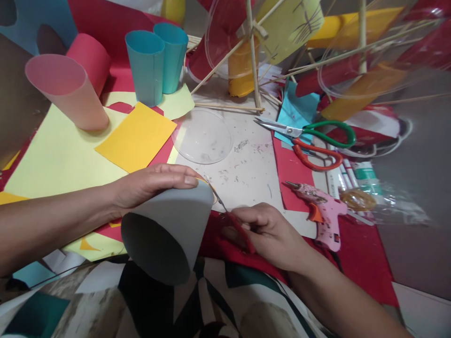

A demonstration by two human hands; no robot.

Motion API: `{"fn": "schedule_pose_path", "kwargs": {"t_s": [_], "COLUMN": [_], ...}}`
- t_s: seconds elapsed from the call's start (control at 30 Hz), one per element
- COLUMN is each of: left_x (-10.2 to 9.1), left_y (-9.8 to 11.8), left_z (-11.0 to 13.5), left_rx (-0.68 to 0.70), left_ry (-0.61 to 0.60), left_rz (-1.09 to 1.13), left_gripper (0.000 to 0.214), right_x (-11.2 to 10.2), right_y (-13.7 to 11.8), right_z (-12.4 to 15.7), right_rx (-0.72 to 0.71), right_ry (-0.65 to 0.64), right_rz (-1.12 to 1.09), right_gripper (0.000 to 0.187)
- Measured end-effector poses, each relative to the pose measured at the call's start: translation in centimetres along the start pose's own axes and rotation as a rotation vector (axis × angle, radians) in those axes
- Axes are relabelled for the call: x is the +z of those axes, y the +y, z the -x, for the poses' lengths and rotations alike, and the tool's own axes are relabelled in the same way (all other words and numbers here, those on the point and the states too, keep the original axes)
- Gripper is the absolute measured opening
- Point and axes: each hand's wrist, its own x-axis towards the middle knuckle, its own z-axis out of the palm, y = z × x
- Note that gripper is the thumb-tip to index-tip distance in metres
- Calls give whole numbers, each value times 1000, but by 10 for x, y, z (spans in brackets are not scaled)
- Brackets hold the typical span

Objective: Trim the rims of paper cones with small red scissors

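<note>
My left hand [148, 185] is wrapped over the top of a grey paper tube [179, 206], thumb along its side. The tube lies tilted, with its wide dark opening facing me. A thin yellow edge shows at its far end. My right hand [273, 237] grips small red-handled scissors [243, 232] by the loops. Their blades touch the far rim of the tube beside that yellow edge; how far apart the blades are, I cannot tell.
A pink glue gun [326, 211] and green-handled scissors [317, 132] lie to the right. A clear plastic disc [204, 136], yellow card [137, 136], pink cup-shaped tube [70, 94] and turquoise tubes [145, 68] stand or lie beyond my hands. A stick frame [252, 56] rises behind.
</note>
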Motion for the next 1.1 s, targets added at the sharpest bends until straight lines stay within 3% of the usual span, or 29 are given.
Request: {"fn": "schedule_pose_path", "kwargs": {"t_s": [0.4,0.73,1.1], "left_x": [-2,0,0], "left_y": [-1,-4,-5], "left_z": [0,0,-2], "left_rx": [-21,9,4], "left_ry": [-27,-23,-57], "left_rz": [-1,-31,60], "left_gripper": [21,24,17], "right_x": [-3,-1,2], "right_y": [7,0,-1], "right_z": [2,-1,0], "right_rx": [112,119,125], "right_ry": [-170,-93,-24], "right_rz": [-266,-135,-90], "right_gripper": [43,50,44]}}
